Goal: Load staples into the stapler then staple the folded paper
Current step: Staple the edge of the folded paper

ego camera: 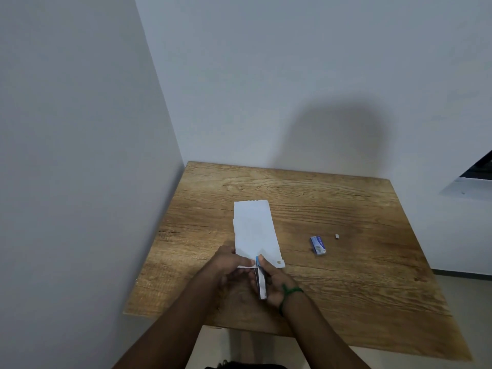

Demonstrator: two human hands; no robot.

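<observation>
A folded white paper [255,230] lies lengthwise in the middle of the wooden table [346,275]. My left hand [230,265] pinches its near edge. My right hand [274,283], with a green band at the wrist, grips a small blue and metal stapler [260,279]. The stapler's front end sits at the paper's near edge, between my two hands. Whether the paper is inside the stapler's jaws is hidden by my fingers.
A small blue staple box [317,245] lies on the table to the right of the paper. Beyond it sits a tiny white scrap [337,236]. White walls close in at the left and back. The table's near edge is just below my wrists.
</observation>
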